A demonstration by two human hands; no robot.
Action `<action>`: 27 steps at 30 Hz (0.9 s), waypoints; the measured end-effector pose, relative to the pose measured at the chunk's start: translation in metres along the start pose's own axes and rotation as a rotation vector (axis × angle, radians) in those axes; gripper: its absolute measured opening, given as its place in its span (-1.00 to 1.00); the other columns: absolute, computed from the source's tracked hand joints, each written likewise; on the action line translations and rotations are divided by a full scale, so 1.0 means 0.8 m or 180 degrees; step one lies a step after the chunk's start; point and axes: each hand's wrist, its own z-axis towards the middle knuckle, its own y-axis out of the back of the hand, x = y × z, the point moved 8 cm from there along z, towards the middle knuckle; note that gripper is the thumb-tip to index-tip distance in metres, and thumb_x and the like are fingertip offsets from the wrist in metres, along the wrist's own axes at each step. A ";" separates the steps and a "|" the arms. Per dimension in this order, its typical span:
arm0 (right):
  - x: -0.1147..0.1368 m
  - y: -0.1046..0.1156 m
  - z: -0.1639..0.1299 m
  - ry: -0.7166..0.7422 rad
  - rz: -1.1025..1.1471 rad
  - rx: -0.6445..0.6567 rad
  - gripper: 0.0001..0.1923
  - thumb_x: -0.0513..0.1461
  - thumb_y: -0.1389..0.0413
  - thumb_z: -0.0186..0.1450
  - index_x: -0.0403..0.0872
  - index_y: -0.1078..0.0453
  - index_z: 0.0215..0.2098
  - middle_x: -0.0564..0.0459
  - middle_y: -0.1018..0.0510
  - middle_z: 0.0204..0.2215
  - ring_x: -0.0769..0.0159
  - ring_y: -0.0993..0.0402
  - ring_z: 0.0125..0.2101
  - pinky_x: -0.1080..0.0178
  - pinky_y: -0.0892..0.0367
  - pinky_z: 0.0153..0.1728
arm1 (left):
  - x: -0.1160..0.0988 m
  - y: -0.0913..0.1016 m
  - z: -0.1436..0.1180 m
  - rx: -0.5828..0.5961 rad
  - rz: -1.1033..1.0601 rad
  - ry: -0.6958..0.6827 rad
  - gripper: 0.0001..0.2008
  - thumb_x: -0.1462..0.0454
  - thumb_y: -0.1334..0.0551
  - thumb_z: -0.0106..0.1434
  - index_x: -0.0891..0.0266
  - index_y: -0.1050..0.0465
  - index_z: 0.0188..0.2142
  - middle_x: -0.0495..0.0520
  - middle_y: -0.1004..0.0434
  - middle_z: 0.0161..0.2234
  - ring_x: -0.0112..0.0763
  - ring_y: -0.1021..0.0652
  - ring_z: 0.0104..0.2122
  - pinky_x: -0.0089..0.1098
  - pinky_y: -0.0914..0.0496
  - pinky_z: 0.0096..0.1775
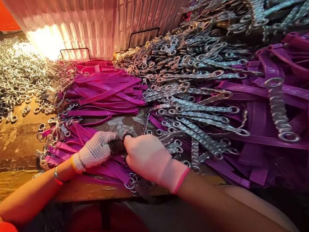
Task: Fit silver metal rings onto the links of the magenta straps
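Note:
My left hand (96, 150), in a white dotted knit glove with worn dark fingertips, and my right hand (150, 159), in a pale glove with a pink cuff, meet at the bench's front edge. Both pinch a small dark metal ring (127, 136) at the end of a purple strap (112, 167). What lies under the fingers is hidden. More purple straps with chain ends spread beneath both hands. A short chain (133, 184) hangs just under my right wrist.
A heap of purple straps (105, 90) lies behind the hands. Chains with ring ends (198, 112) pile up at centre and right over more straps (292, 117). Loose silver rings (9, 74) cover the worn wooden bench (8, 143) at left. A ribbed translucent wall (98, 13) stands behind.

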 end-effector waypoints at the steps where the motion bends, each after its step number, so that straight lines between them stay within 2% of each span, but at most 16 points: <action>1: 0.005 0.000 -0.001 0.0077 -0.0017 -0.0028 -0.85 -0.29 -0.02 0.25 -0.15 -0.41 -0.27 -0.17 -0.60 -0.49 0.06 -0.60 -0.40 0.25 -0.17 -0.52 | 0.001 -0.001 0.001 0.0059 0.0002 -0.0001 -0.81 0.27 -0.18 0.23 0.30 -0.45 -0.47 -0.01 -0.43 -0.50 -0.49 -0.32 -0.48 -0.54 -0.19 -0.49; 5: 0.007 0.003 -0.005 -0.0015 -0.0032 0.0006 -0.83 -0.32 -0.02 0.25 -0.13 -0.44 -0.25 -0.12 -0.60 -0.49 0.10 -0.59 -0.42 0.25 -0.13 -0.53 | -0.002 -0.004 0.001 0.0301 -0.0224 0.0084 -0.83 0.24 -0.22 0.23 0.30 -0.46 -0.42 -0.05 -0.36 -0.56 -0.53 -0.29 -0.54 -0.54 -0.19 -0.51; 7: -0.005 0.010 -0.008 -0.0055 -0.0058 0.0102 -0.84 -0.31 -0.06 0.23 -0.11 -0.46 -0.26 -0.10 -0.62 -0.43 0.12 -0.57 -0.38 0.24 -0.15 -0.48 | -0.006 -0.004 -0.001 0.0348 -0.0512 0.0154 -0.82 0.19 -0.25 0.24 0.29 -0.49 -0.28 -0.08 -0.33 -0.59 -0.55 -0.29 -0.59 -0.55 -0.18 -0.56; 10: -0.050 0.041 -0.014 -0.0230 -0.0331 -0.0245 -0.82 -0.23 -0.07 0.28 -0.13 -0.49 -0.27 -0.16 -0.59 -0.28 0.10 -0.50 -0.25 0.20 -0.18 -0.35 | -0.005 0.003 -0.004 0.0110 -0.1369 0.0328 -0.67 0.14 -0.23 0.29 0.25 -0.42 -0.01 -0.11 -0.34 -0.58 -0.60 -0.26 -0.68 -0.57 -0.13 -0.64; 13: -0.125 0.069 -0.018 -0.0950 -0.0851 -0.0759 -0.78 -0.26 -0.04 0.29 -0.18 -0.51 -0.25 -0.24 -0.54 -0.23 0.03 -0.41 -0.20 0.15 -0.15 -0.32 | 0.001 0.014 -0.004 -0.0313 -0.2529 0.0549 -0.69 0.24 -0.26 0.26 0.26 -0.41 -0.02 0.00 -0.48 -0.41 -0.69 -0.25 -0.69 -0.62 -0.12 -0.66; 15: -0.158 0.068 -0.013 -0.1015 -0.1011 -0.0835 -0.80 -0.33 -0.03 0.25 -0.16 -0.52 -0.31 -0.25 -0.53 -0.23 0.04 -0.38 -0.19 0.15 -0.13 -0.32 | 0.006 0.013 -0.004 -0.0437 -0.3213 0.0850 -0.72 0.36 -0.26 0.20 0.31 -0.44 -0.07 0.10 -0.52 -0.31 -0.70 -0.31 -0.65 -0.65 -0.18 -0.64; 18: -0.181 0.050 -0.001 -0.0789 -0.1032 -0.0803 -0.77 -0.39 0.00 0.22 -0.16 -0.52 -0.39 -0.25 -0.53 -0.21 0.03 -0.39 -0.18 0.13 -0.17 -0.31 | 0.006 0.006 -0.007 -0.0488 -0.3914 0.1269 -0.74 0.46 -0.16 0.18 0.39 -0.47 -0.12 0.16 -0.51 -0.33 -0.61 -0.41 -0.57 -0.65 -0.28 -0.60; 20: -0.187 0.048 -0.001 -0.0723 -0.0891 -0.1030 -0.78 -0.40 -0.01 0.19 -0.18 -0.51 -0.38 -0.27 -0.54 -0.14 0.01 -0.41 -0.15 0.09 -0.25 -0.26 | 0.004 0.004 -0.009 -0.0527 -0.4225 0.1345 -0.73 0.49 -0.10 0.19 0.41 -0.47 -0.14 0.18 -0.49 -0.36 -0.56 -0.44 -0.54 -0.62 -0.34 -0.57; 22: -0.183 0.061 -0.012 -0.0653 -0.0575 -0.1633 -0.78 -0.40 -0.02 0.16 -0.18 -0.51 -0.33 -0.29 -0.51 -0.02 -0.03 -0.41 -0.05 0.03 -0.31 -0.12 | 0.003 0.002 -0.013 -0.0529 -0.4464 0.1338 -0.71 0.52 -0.08 0.17 0.41 -0.46 -0.15 0.18 -0.48 -0.36 -0.54 -0.45 -0.52 -0.61 -0.35 -0.57; 24: -0.165 0.077 -0.030 -0.0405 -0.0030 -0.2329 -0.74 -0.39 -0.02 0.18 -0.16 -0.49 -0.22 -0.27 -0.50 0.03 -0.02 -0.39 0.04 0.01 -0.29 0.03 | 0.002 -0.001 -0.016 -0.0493 -0.4625 0.1303 -0.68 0.55 -0.08 0.15 0.40 -0.46 -0.13 0.17 -0.47 -0.36 -0.54 -0.45 -0.52 -0.63 -0.31 -0.60; 26: -0.133 0.079 -0.040 0.0004 0.0768 -0.2549 -0.69 -0.37 0.00 0.23 -0.11 -0.45 -0.11 -0.17 -0.57 -0.08 0.07 -0.47 -0.01 0.07 -0.36 0.00 | 0.001 -0.005 -0.018 -0.0485 -0.4736 0.1287 -0.66 0.56 -0.08 0.14 0.40 -0.45 -0.13 0.16 -0.46 -0.36 -0.54 -0.44 -0.52 -0.65 -0.27 -0.61; 27: -0.112 0.072 -0.038 0.0242 0.1237 -0.2362 -0.67 -0.36 0.01 0.25 -0.08 -0.42 -0.06 -0.09 -0.61 -0.21 0.15 -0.54 -0.14 0.14 -0.43 -0.11 | 0.001 -0.007 -0.018 -0.0504 -0.4781 0.1274 -0.67 0.57 -0.08 0.14 0.40 -0.46 -0.14 0.15 -0.46 -0.37 -0.55 -0.44 -0.53 -0.66 -0.26 -0.61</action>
